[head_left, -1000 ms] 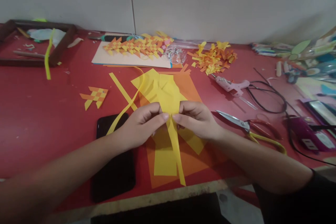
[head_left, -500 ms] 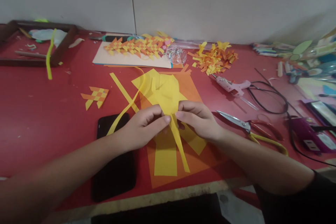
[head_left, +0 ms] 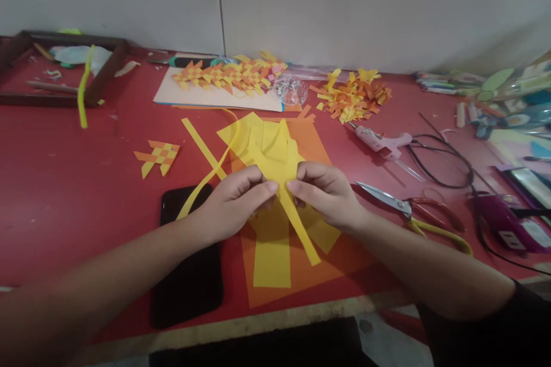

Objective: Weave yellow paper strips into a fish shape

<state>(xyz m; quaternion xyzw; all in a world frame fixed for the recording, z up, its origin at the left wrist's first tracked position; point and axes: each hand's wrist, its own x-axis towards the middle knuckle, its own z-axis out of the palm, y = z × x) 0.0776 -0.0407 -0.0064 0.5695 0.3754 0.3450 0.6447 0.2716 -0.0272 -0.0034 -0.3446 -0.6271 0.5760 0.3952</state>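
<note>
Over an orange paper sheet (head_left: 327, 275), my left hand (head_left: 235, 200) and my right hand (head_left: 329, 192) pinch yellow paper strips (head_left: 299, 229) between thumbs and fingers. The thumb tips almost meet where the strips come together. One strip end slants down to the right, while wider looped parts spread above my fingers. Flat yellow paper pieces (head_left: 272, 264) lie beneath on the orange sheet. A narrow yellow strip (head_left: 202, 146) rests just left of the sheet. My left wrist passes above a black phone (head_left: 189, 287). Fingers under the held paper are partly hidden.
To the right lie scissors (head_left: 387, 198), a pink glue gun (head_left: 381, 140) and its black cable. At left sits a checkered paper fish (head_left: 159, 156). Woven pieces (head_left: 228, 75), a pile of curled paper bits (head_left: 355, 94) and a dark frame (head_left: 116, 57) line the back.
The lower strip end has swung up and right, showing its flat face. The looped yellow paper above my fingers has turned and opened out. Both hands stay nearly in place.
</note>
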